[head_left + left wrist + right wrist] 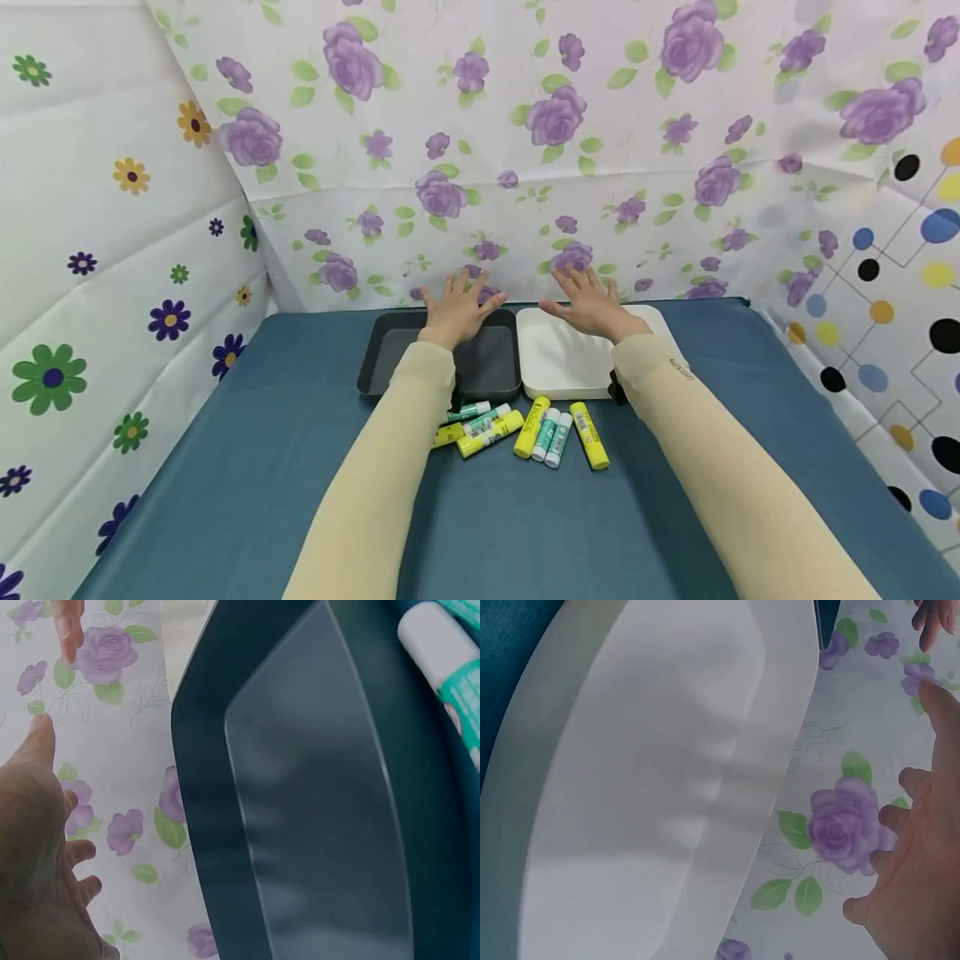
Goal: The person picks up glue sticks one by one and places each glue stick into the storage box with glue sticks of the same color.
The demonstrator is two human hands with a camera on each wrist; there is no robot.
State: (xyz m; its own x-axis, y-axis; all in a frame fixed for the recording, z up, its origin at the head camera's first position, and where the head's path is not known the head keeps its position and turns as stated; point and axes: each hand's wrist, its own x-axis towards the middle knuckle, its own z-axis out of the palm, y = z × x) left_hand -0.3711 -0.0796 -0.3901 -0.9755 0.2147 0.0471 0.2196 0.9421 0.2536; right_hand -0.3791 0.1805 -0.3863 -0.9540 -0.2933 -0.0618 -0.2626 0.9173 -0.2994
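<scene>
The flowered backdrop is hanging behind your work, and the blue tablecloth is running up towards it, bearing everything you are dealing with. On its far part the dark tray and the white tray are sitting side by side; you are doing well to be leaving that pair lined up, since a bump on either rim could easily be shifting both. Your left sleeve is crossing the near wall of the dark tray in the head view and hiding some of what is lying there, so you are wise to be minding that forearm when lowering it. You are holding your left hand raised by the dark tray's far side and your right hand raised likewise by the white one — fingers spreading apart, nothing gripped, each hand standing clear of its tray in the wrist views. Just on your side of the trays, the thicker yellow glue sticks and the slimmer white-and-teal glue sticks are lying in two mixed groups, left and right. Being round, they are probably going to be rolling if brushed — so when taking one, you are best pinching it across its middle from above, thumb opposite fingers, without pressing its neighbours.
</scene>
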